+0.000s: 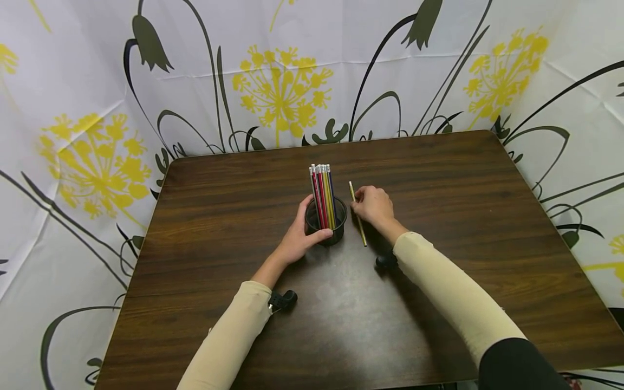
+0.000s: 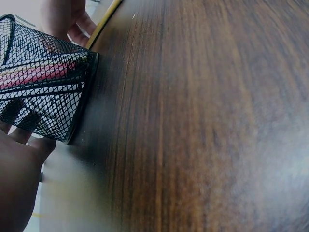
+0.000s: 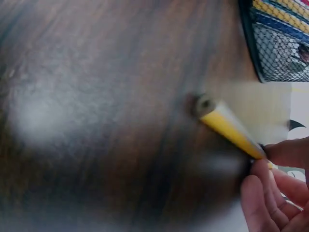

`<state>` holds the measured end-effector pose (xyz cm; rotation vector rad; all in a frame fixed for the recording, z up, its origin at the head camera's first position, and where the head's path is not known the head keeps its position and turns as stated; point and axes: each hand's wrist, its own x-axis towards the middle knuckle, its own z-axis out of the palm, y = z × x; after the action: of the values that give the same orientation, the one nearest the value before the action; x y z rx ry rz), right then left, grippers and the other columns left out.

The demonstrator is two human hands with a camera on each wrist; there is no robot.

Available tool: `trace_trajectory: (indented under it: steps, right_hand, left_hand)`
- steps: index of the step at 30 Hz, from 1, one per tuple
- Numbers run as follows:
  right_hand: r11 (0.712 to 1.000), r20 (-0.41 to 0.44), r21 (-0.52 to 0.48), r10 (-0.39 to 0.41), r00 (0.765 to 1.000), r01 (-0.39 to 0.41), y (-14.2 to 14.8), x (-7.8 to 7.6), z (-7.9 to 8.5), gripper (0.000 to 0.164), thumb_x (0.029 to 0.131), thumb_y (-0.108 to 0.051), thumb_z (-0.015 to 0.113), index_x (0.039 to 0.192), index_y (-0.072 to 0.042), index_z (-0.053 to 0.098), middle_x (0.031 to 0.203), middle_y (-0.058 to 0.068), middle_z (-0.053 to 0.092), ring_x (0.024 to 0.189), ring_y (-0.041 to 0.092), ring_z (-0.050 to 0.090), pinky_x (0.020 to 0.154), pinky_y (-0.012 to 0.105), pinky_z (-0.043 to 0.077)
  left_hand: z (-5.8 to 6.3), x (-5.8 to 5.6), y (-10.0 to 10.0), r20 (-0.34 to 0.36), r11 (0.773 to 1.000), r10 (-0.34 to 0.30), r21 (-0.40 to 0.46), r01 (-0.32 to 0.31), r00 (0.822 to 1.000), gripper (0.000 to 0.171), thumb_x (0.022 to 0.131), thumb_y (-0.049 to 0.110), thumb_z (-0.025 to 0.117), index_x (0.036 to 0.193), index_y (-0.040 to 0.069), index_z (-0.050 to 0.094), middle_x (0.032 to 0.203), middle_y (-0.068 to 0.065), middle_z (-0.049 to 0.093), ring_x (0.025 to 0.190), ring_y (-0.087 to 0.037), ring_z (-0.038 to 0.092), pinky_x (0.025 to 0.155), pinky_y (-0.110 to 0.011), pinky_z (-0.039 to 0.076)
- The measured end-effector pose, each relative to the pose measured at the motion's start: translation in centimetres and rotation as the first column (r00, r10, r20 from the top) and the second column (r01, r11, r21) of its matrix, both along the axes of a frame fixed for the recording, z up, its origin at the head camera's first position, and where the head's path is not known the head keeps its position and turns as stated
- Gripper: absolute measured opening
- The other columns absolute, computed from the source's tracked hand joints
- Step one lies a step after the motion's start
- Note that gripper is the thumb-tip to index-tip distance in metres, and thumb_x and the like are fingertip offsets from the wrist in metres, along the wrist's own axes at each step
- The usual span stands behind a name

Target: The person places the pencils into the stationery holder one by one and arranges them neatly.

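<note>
A black mesh pencil cup (image 1: 336, 235) stands on the table with several pencils (image 1: 323, 195) in it, red, yellow, blue and silvery, white erasers upward. My left hand (image 1: 296, 235) grips the cup from its left side, thumb across the near side and fingers around the far side. Just right of the cup, my right hand (image 1: 374, 206) pinches a yellow pencil (image 1: 361, 230) between thumb and fingers. This pencil's eraser end points away from me; its blunt, unsharpened end shows close over the wood in the right wrist view.
The dark wood-grain table (image 1: 219, 227) reaches back to a white curtain (image 1: 195, 92) printed with yellow and grey-green flowers, which also hangs along both sides. Small black cameras (image 1: 284, 300) are worn on both wrists over pale sleeves (image 1: 229, 336).
</note>
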<state>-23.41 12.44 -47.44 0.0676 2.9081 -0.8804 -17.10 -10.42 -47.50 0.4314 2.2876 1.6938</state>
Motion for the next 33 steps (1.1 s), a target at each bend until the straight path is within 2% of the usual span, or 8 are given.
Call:
trace_trajectory:
  steps: [6,9,12,17,22,28,31,33]
  right_hand:
    - [1.000,0.067,-0.008,-0.005,0.998,0.006,0.7,0.0,0.7,0.019,0.087,-0.026,0.070,0.102,-0.015,0.073,0.091,0.001,0.070,0.084,0.023,0.063,0.075,0.044,0.050]
    - [0.999,0.067,-0.036,-0.017,0.998,0.019,1.1,0.1,1.6,0.019,0.087,-0.025,0.067,0.103,-0.016,0.073,0.093,0.000,0.070,0.085,0.022,0.063,0.073,0.043,0.050]
    - [0.997,0.024,-0.075,-0.032,0.999,0.033,1.3,0.3,3.0,0.020,0.089,-0.025,0.065,0.106,-0.016,0.072,0.093,0.000,0.070,0.081,0.022,0.063,0.070,0.042,0.049]
    - [0.987,-0.126,-0.149,-0.082,0.989,0.063,1.3,0.8,6.2,0.024,0.089,-0.026,0.064,0.110,-0.016,0.071,0.090,-0.002,0.071,0.078,0.021,0.063,0.068,0.042,0.047]
    - [0.963,-0.322,-0.267,-0.114,0.940,0.025,0.7,1.4,9.4,0.022,0.087,-0.024,0.065,0.106,-0.016,0.072,0.084,-0.003,0.070,0.072,0.018,0.062,0.066,0.038,0.044]
    - [0.888,-0.506,-0.428,-0.081,0.859,-0.168,-0.8,2.6,12.0,0.018,0.088,-0.016,0.069,0.106,-0.011,0.070,0.082,-0.003,0.069,0.061,0.010,0.061,0.056,0.025,0.046]
    - [0.856,-0.564,-0.449,-0.050,0.824,-0.256,-1.8,3.2,12.6,0.018,0.089,-0.013,0.069,0.107,-0.010,0.069,0.084,-0.001,0.070,0.061,0.010,0.062,0.056,0.024,0.048]
    - [0.842,-0.583,-0.448,-0.020,0.812,-0.301,-2.5,3.6,12.7,0.019,0.089,-0.012,0.069,0.107,-0.009,0.067,0.086,0.000,0.070,0.063,0.010,0.064,0.058,0.025,0.050]
  left_hand:
    - [0.0,0.0,0.0,-0.003,1.000,0.005,0.009,-0.005,1.000,0.089,0.089,0.030,0.072,0.154,0.038,0.013,0.151,-0.005,0.034,0.133,-0.025,0.039,0.108,-0.053,0.030]
    - [0.0,0.0,0.1,-0.006,1.000,0.012,0.012,-0.012,1.000,0.089,0.088,0.030,0.074,0.153,0.039,0.014,0.150,-0.004,0.036,0.132,-0.024,0.041,0.108,-0.052,0.031]
    - [0.1,0.0,0.1,-0.009,1.000,0.011,0.010,-0.011,1.000,0.089,0.088,0.029,0.074,0.153,0.039,0.014,0.150,-0.005,0.035,0.132,-0.025,0.041,0.107,-0.053,0.031]
    - [0.2,0.0,0.0,-0.002,1.000,0.001,0.006,-0.001,1.000,0.088,0.089,0.029,0.073,0.154,0.038,0.013,0.151,-0.006,0.034,0.132,-0.027,0.040,0.108,-0.053,0.031]
    - [0.1,0.0,0.0,0.009,1.000,-0.011,0.024,0.011,1.000,0.089,0.091,0.027,0.071,0.155,0.037,0.010,0.152,-0.009,0.032,0.131,-0.030,0.042,0.107,-0.055,0.031]
    - [0.0,0.0,0.0,0.018,0.998,-0.022,0.056,0.021,1.000,0.088,0.091,0.024,0.072,0.154,0.036,0.012,0.151,-0.007,0.034,0.128,-0.027,0.045,0.106,-0.052,0.034]
    - [0.0,0.0,0.0,0.006,0.997,-0.025,0.069,0.024,1.000,0.087,0.090,0.024,0.072,0.153,0.037,0.013,0.150,-0.006,0.035,0.129,-0.026,0.045,0.106,-0.051,0.034]
    - [0.0,0.0,0.0,-0.003,0.997,-0.027,0.077,0.027,1.000,0.087,0.090,0.025,0.073,0.153,0.038,0.014,0.149,-0.005,0.037,0.129,-0.025,0.045,0.106,-0.052,0.034]
